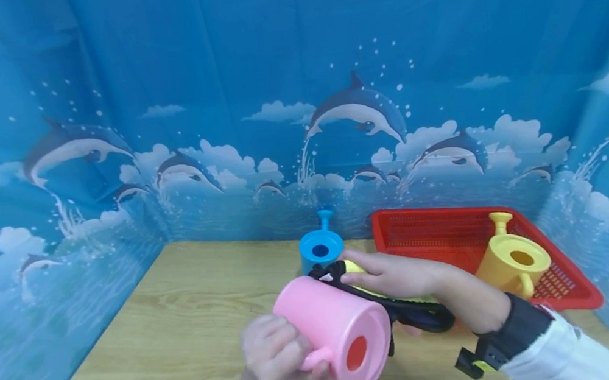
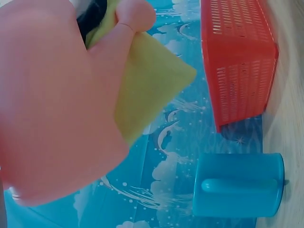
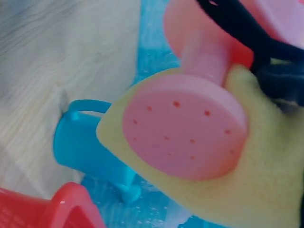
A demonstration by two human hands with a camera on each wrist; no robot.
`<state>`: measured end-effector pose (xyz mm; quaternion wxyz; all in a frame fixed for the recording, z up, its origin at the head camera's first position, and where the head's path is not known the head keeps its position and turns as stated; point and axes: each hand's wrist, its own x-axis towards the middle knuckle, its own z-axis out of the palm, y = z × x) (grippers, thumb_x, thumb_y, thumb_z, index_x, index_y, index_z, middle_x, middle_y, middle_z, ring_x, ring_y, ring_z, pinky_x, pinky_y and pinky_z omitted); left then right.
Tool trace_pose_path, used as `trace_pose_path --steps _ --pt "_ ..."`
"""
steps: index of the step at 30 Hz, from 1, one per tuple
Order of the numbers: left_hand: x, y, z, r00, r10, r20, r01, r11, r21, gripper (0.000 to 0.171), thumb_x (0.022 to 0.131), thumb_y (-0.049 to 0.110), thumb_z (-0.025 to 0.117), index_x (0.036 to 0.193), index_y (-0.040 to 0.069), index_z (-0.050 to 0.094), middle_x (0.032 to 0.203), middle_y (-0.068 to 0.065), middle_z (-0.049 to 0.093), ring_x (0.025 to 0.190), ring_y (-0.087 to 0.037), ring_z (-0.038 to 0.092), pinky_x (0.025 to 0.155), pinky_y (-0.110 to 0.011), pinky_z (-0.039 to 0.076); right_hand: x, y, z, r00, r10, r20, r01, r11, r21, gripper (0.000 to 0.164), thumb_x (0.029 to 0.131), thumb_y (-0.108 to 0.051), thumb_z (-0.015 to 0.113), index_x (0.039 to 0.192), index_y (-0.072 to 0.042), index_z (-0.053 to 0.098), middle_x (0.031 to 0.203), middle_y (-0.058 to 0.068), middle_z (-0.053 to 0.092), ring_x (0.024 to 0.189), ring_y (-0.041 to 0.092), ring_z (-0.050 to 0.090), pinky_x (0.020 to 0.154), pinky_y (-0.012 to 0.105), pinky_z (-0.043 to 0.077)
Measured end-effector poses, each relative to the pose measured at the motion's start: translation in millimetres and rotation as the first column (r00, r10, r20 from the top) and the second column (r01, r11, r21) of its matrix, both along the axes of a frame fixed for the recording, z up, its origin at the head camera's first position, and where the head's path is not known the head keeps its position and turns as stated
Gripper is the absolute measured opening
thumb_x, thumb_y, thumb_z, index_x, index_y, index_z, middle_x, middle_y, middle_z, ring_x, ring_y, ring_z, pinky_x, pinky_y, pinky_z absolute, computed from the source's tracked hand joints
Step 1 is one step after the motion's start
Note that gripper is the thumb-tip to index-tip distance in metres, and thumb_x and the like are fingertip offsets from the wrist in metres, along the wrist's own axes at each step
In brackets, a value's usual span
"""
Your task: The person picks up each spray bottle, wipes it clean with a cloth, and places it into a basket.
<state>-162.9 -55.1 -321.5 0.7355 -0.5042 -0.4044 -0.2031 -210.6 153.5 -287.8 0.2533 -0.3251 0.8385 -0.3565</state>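
Observation:
In the head view my left hand (image 1: 276,352) grips the handle of a pink watering can (image 1: 323,323), tilted above the table with its round opening toward me. Beside it my right hand (image 1: 395,273) holds a yellow cloth (image 1: 353,268) together with a black strapped item (image 1: 432,319) whose kind is unclear. From the right wrist, the can's pink sprinkler head (image 3: 185,128) appears in front of the yellow cloth (image 3: 270,166). The left wrist view shows the cloth (image 2: 152,90) behind the pink can (image 2: 57,109). Some right fingers are hidden behind the black item.
A blue watering can (image 1: 321,249) stands on the wooden table (image 1: 158,332) behind my hands. To the right, a yellow watering can (image 1: 512,262) leans in a red perforated basket (image 1: 417,219). A blue dolphin-print sheet (image 1: 247,48) surrounds the table's back and sides.

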Motion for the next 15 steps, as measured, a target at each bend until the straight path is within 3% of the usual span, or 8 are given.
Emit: trace_pose_path --steps 6,12,15 --pt "0.5 6 -0.3 1.0 -0.031 -0.004 0.031 1.0 -0.004 0.045 0.094 0.022 0.053 0.053 0.014 0.038 0.047 0.01 0.033 0.043 0.004 0.02 0.046 -0.007 0.016 -6.1 -2 -8.2 0.999 0.026 0.033 -0.026 1.0 -0.002 0.054 0.101 -0.04 0.047 0.15 -0.031 0.025 0.152 -0.002 0.036 0.142 0.026 0.032 0.109 0.054 0.035" --pt "0.7 5 -2.7 1.0 -0.018 0.007 0.018 0.999 -0.032 0.045 0.095 0.022 0.052 0.053 0.014 0.038 0.048 0.01 0.033 0.043 0.003 0.022 0.047 -0.007 0.017 -8.6 0 -11.6 0.998 0.041 0.045 -0.042 0.999 0.024 0.057 0.101 -0.04 0.046 0.152 -0.03 0.022 0.153 -0.002 0.034 0.142 0.025 0.031 0.11 0.053 0.034" --pt "-1.6 2 -3.0 1.0 -0.01 0.001 0.01 1.0 -0.015 0.046 0.095 0.023 0.052 0.053 0.014 0.037 0.047 0.01 0.032 0.042 0.003 0.021 0.046 -0.008 0.016 -8.0 3 -12.4 0.999 0.015 0.051 -0.018 0.998 0.067 0.049 0.1 -0.042 0.048 0.145 -0.03 0.032 0.144 -0.003 0.043 0.137 0.024 0.038 0.107 0.051 0.038"
